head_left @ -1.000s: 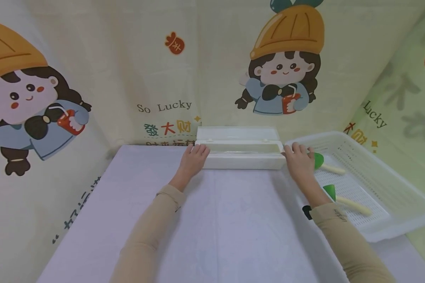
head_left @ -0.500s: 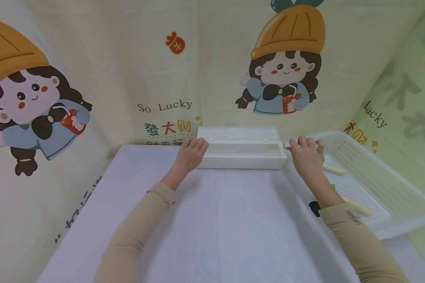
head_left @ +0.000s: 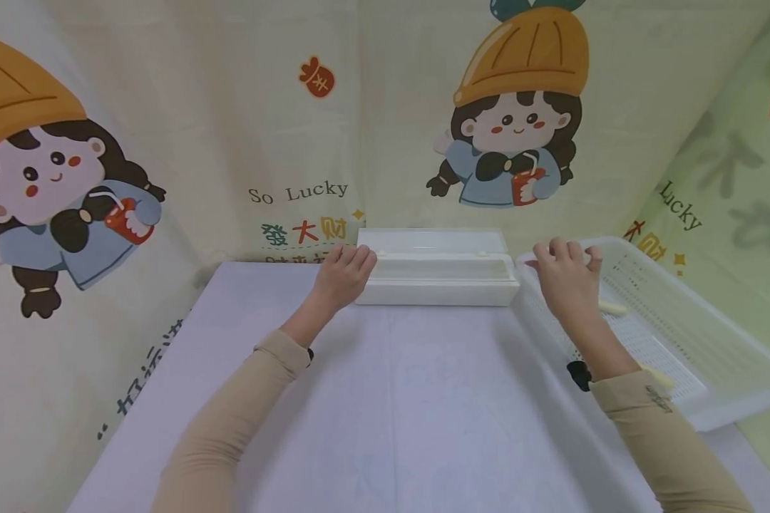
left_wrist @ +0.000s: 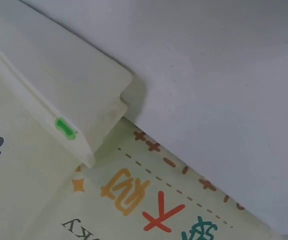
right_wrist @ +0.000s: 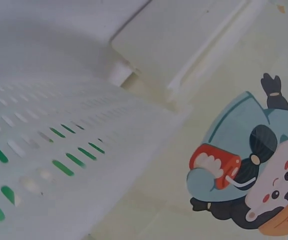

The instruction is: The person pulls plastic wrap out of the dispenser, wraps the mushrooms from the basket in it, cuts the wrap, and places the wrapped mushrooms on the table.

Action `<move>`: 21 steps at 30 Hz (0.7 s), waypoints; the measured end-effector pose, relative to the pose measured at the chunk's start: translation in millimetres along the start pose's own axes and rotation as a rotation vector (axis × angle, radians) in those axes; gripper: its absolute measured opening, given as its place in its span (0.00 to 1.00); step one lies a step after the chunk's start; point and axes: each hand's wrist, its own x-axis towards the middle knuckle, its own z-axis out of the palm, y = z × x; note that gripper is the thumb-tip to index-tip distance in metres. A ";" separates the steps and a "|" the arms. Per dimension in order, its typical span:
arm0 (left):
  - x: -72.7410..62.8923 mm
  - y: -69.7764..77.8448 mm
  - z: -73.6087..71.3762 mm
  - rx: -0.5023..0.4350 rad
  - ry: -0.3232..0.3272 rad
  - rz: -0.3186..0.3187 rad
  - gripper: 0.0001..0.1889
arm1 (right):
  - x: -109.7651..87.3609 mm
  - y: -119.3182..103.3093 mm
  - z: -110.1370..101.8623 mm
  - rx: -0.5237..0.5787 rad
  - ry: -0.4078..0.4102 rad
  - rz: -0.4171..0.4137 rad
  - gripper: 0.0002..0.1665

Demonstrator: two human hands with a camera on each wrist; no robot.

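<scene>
Head view: long white box (head_left: 438,293) sits at the back of the surface (head_left: 385,413), broad face toward the person, pale panel (head_left: 431,241) raised along its rear. Left hand (head_left: 343,276) is at the box's left end, fingers loosely bent, nothing pinched; contact with the box can't be told. Right hand (head_left: 567,281) is apart from the box, off its right end, fingers bent and slightly spread, holding nothing, in front of the basket from this angle. White slotted basket (head_left: 731,356) stands right of the box; two pale handles (head_left: 612,308) show in it, partly hidden by the right arm. Left wrist view: green mark (left_wrist: 65,128) on the box near its end. Right wrist view: green bits (right_wrist: 63,167) through basket slots. Printed cartoon backdrop (head_left: 398,142) behind the box.
</scene>
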 end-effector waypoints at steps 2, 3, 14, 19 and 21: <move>2.4 -1.1 -2.7 -0.006 0.005 0.000 0.10 | -0.6 0.0 -3.6 0.008 0.001 0.007 0.14; 3.6 -1.6 -4.2 -0.011 0.007 0.001 0.10 | -1.1 0.1 -5.3 0.014 0.004 0.008 0.14; 7.2 -4.9 -14.0 -0.019 0.019 0.003 0.10 | -4.8 0.5 -15.6 0.003 0.061 -0.012 0.15; 6.6 -5.4 -17.2 -0.025 0.024 0.000 0.09 | -6.9 -0.7 -20.3 0.012 0.067 -0.020 0.15; 7.0 -5.7 -18.6 -0.028 0.027 0.000 0.09 | -7.4 -1.1 -22.5 0.015 0.076 -0.026 0.15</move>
